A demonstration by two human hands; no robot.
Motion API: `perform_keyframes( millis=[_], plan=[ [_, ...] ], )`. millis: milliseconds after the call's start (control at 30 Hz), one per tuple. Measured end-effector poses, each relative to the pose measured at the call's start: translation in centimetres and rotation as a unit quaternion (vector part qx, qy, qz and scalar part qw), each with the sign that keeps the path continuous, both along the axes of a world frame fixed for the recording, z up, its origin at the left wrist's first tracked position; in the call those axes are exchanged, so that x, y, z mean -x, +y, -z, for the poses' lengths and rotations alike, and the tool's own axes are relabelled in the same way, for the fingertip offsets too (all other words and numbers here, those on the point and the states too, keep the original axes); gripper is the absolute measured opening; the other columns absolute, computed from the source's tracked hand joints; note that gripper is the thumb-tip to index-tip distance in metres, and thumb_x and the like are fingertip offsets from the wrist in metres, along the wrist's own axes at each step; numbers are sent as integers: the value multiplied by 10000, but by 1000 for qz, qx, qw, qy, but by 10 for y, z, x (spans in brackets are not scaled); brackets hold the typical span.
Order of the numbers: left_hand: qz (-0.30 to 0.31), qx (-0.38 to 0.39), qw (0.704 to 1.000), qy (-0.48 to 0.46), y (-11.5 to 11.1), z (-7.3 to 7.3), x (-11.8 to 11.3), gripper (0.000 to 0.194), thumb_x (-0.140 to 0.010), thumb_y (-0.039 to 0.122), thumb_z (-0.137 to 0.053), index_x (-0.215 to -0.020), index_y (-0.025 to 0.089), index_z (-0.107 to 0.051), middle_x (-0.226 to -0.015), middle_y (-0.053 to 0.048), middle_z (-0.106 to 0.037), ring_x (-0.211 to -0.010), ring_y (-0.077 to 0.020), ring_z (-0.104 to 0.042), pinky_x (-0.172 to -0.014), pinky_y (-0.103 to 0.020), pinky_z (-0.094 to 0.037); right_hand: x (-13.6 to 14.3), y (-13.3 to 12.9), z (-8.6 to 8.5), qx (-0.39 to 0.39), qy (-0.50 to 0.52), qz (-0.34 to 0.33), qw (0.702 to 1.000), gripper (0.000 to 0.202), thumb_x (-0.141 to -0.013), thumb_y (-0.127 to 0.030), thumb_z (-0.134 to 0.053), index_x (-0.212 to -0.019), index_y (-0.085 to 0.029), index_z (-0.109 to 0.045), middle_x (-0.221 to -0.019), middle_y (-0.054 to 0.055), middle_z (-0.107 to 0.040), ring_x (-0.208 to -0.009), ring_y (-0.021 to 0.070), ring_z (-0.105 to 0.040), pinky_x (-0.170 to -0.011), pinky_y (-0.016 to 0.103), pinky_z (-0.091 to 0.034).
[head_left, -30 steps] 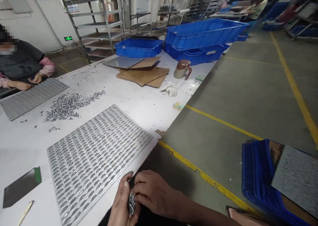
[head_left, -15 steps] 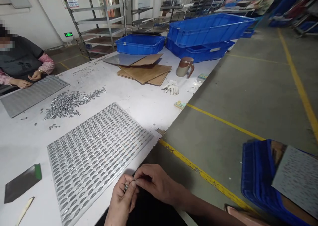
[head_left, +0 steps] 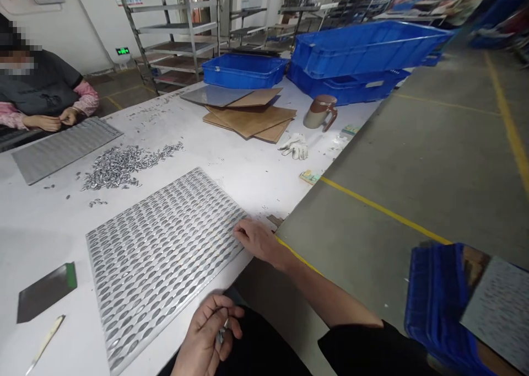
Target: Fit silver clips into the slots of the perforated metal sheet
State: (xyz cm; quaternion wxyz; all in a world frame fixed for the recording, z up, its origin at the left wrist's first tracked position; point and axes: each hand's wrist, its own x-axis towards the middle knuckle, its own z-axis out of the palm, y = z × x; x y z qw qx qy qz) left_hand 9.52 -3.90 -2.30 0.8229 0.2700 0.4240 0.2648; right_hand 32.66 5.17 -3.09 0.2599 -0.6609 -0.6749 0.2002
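A sheet with rows of silver leaf-shaped pieces (head_left: 165, 254) lies on the white table before me. My right hand (head_left: 258, 238) is over its right corner, fingers closed and pointing down at the rows; whatever is between the fingertips is hidden. Lower down, close to the sheet's near edge, my left hand (head_left: 210, 332) is curled, palm up, around a few small silver pieces (head_left: 222, 331). A heap of loose silver pieces (head_left: 119, 167) lies beyond the sheet to the left.
A dark plate with a green edge (head_left: 47, 292) and a pale, thin tool (head_left: 46, 343) lie left. Brown boards (head_left: 252, 122), a mug (head_left: 320, 111), a white glove (head_left: 295, 146) and blue crates (head_left: 355, 50) stand farther back. A co-worker (head_left: 45, 95) sits across, another sheet before them.
My right hand has left my left hand and reached forward to the sheet's right corner. My left hand stays low, still around the silver pieces. The view has shifted slightly.
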Motion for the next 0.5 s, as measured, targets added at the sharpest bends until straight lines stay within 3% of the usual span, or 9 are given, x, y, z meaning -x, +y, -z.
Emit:
perform_keyframes(
  millis=[233,400,433,500],
  plan=[
    [39,13,999,-25,2,-1,1,167,-858,317,-662,-895,157,-638,-858,-84,-689,-537,-83,-527,-373,-185,-162,0,9,9,29,-15,15,999,108,-824,-96,-529,-800,-186,-583,-750,12,-646,-720,162,-575,-672,255,-387],
    [3,-3,999,-44,-3,-5,-4,291,-917,431,-572,-875,144,-596,-773,-85,-695,-392,-47,-445,-339,-188,-139,7,-13,-7,5,19,43,999,133,-859,-177,-556,-992,-185,-555,-756,9,-641,-700,179,-597,-670,280,-435],
    [-11,-8,999,-41,-5,-6,-4,336,-927,476,-536,-918,144,-591,-738,-84,-696,-351,-40,-408,-329,-189,-127,13,-23,-14,-17,35,25,999,95,-890,-210,-542,-981,-192,-560,-783,18,-648,-719,179,-605,-685,284,-448],
    [-36,-18,999,-34,-7,-8,-5,449,-935,563,-459,-1052,144,-569,-684,-85,-696,-310,-39,-365,-316,-186,-101,27,-47,-26,-43,49,-87,994,134,-953,-243,-477,-885,-208,-587,-827,34,-646,-771,179,-609,-729,292,-465]
  ],
)
